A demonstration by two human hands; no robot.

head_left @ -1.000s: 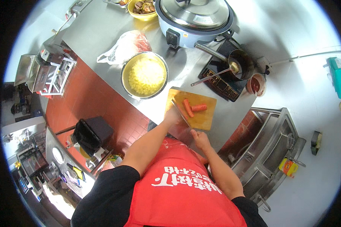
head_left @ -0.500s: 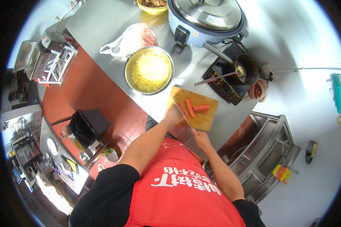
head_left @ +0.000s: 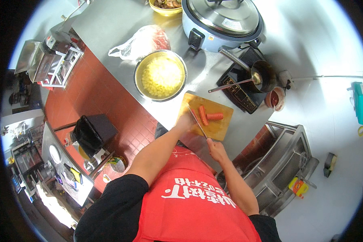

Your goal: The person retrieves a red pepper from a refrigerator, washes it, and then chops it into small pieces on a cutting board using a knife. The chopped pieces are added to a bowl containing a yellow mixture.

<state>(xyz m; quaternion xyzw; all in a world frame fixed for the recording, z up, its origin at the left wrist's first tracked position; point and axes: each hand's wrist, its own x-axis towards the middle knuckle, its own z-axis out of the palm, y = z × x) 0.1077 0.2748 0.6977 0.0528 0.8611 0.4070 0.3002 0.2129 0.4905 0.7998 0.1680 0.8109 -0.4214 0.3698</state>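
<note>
My right hand (head_left: 217, 150) is closed around the handle of a kitchen knife (head_left: 198, 124), whose long thin blade slants up and left over a wooden cutting board (head_left: 221, 131). Left of the blade, my left hand (head_left: 184, 122) rests on the board with its fingers bent over an orange-red stick, of which only a sliver shows. Its fingertips are washed out by glare. Right of the blade lie two more orange-red sticks (head_left: 214, 116), carrot or sausage, one upright and one sideways, nearly touching.
Beyond the board stand a metal bowl (head_left: 160, 76) of pale yellow cubes, a plastic bag (head_left: 143, 42), and a large lidded cooker (head_left: 221, 38). A black pan (head_left: 266, 76) with a ladle sits on an induction hob (head_left: 246, 97). A reddish tub (head_left: 276, 99) is beside it; a metal sink (head_left: 282, 161) lies right.
The view has shifted slightly, so the table's things sit a little farther right. Both hands and the knife stay at nearly the same place on the board.
</note>
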